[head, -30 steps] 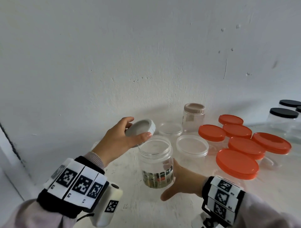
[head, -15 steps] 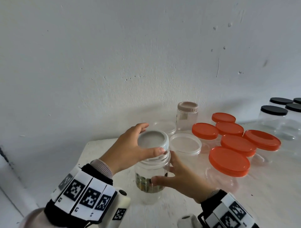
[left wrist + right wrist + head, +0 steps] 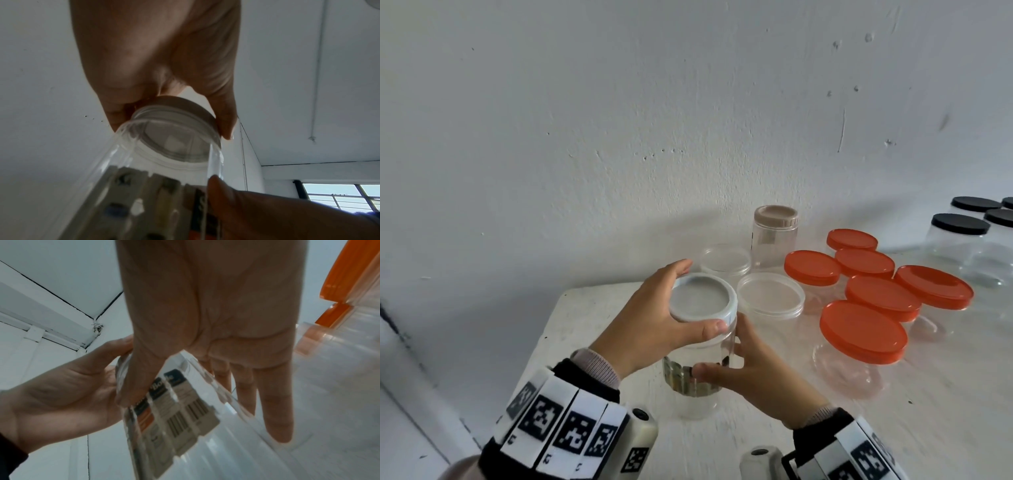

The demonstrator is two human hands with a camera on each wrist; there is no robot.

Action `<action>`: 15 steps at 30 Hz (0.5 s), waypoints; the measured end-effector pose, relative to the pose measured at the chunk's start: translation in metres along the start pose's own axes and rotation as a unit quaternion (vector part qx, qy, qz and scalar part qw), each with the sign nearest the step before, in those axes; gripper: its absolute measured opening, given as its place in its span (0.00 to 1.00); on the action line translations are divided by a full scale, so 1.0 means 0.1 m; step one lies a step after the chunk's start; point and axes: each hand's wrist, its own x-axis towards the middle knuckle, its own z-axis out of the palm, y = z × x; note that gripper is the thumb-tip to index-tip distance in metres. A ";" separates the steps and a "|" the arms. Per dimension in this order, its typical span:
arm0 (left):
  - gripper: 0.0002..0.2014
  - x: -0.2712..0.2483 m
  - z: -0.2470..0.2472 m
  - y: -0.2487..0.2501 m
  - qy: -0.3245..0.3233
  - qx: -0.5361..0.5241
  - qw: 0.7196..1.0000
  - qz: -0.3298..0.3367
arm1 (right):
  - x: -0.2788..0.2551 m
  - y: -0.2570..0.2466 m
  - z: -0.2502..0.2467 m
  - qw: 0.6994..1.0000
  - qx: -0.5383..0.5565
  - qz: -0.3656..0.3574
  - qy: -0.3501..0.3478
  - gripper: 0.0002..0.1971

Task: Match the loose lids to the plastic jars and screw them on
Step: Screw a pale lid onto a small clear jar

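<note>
A clear plastic jar [image 3: 697, 380] with a printed label stands on the white table [image 3: 592, 308] in front of me. A white lid [image 3: 702, 301] sits on its mouth. My left hand [image 3: 654, 322] grips the lid's rim, thumb at the front and fingers behind. My right hand [image 3: 750, 373] holds the jar's body, thumb across the label. The left wrist view looks up through the jar [image 3: 156, 186] at the lid [image 3: 176, 126] between my fingers. In the right wrist view my right hand [image 3: 205, 353] wraps the labelled jar [image 3: 180, 415].
Two jars with clear lids [image 3: 770, 296] stand just behind, and a tall jar with a beige lid [image 3: 775, 219] by the wall. Several orange-lidded jars [image 3: 863, 330] crowd the right; black-lidded jars [image 3: 960, 224] stand far right. The table's left edge is close by.
My left hand brought the white lid down from above-left onto the jar's mouth. My right hand closed more firmly around the jar's body.
</note>
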 end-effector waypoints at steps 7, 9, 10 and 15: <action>0.62 -0.07 0.01 -0.15 -0.026 -0.136 0.990 -0.024 | 0.00 -0.02 -0.07 0.999 -0.048 0.017 -0.016 0.44; 0.62 -0.11 0.01 -0.23 -0.033 -0.159 0.986 -0.039 | -0.02 -0.10 -0.18 0.998 -0.057 0.028 -0.025 0.53; 0.60 -0.13 0.02 -0.27 -0.036 -0.164 0.985 -0.043 | -0.02 -0.16 -0.25 0.997 -0.062 0.027 -0.026 0.56; 0.48 -0.21 0.16 -0.35 -0.051 -0.181 0.981 -0.043 | 0.06 -0.61 -0.48 0.989 -0.134 -0.038 -0.045 0.51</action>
